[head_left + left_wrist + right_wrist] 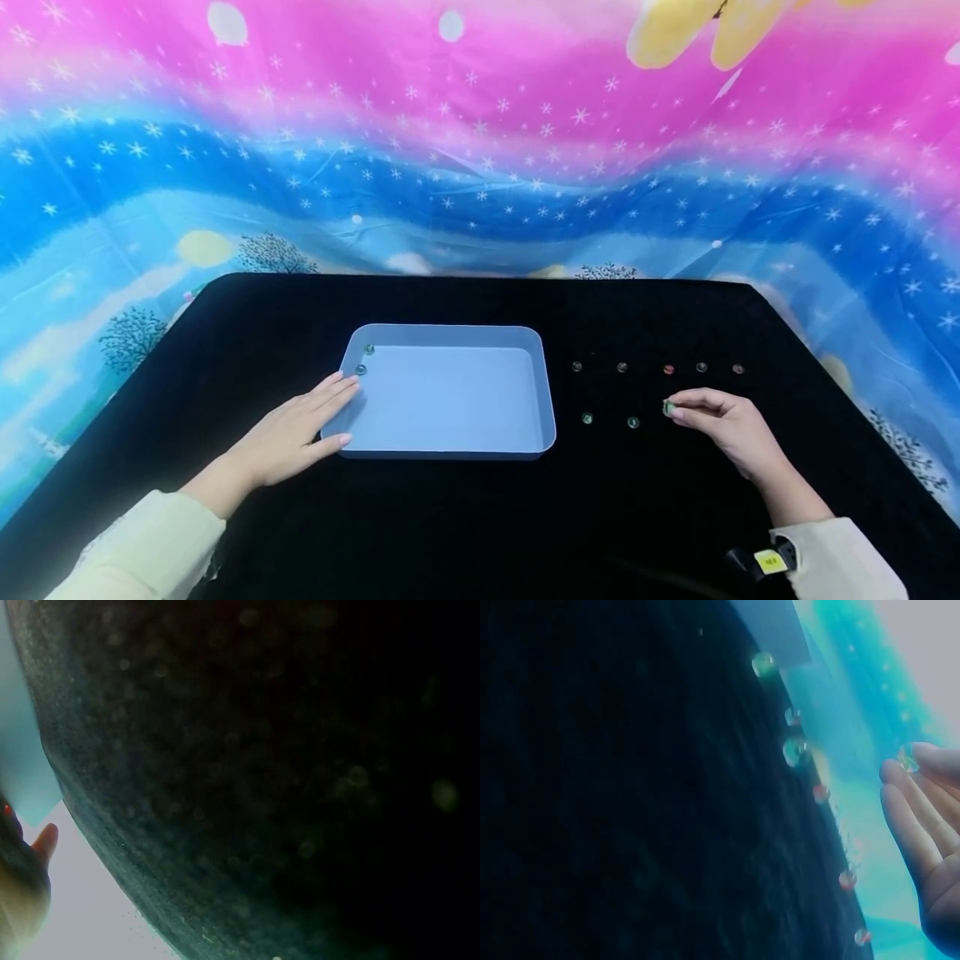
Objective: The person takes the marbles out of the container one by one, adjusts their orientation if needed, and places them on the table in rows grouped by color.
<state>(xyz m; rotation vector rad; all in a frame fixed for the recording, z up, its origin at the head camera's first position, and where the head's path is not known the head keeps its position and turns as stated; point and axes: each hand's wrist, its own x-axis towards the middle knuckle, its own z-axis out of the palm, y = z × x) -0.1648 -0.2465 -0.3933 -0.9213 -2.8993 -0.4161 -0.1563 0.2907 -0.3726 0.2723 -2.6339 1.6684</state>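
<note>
My right hand pinches a clear marble with green in it between thumb and fingertips, right of the tray. The right wrist view shows this glass marble at the fingertips. Over the left rim of the pale blue rectangular tray lies my left hand, its fingers extended. Two greenish marbles, one at the back and another nearer the fingers, sit along the tray's left side. In the left wrist view, only part of the left hand appears at the edge.
Right of the tray, several marbles lie in two rows on the black cloth. The back row includes a red marble; the front row has a green marble and a clear one. A colourful curtain hangs behind.
</note>
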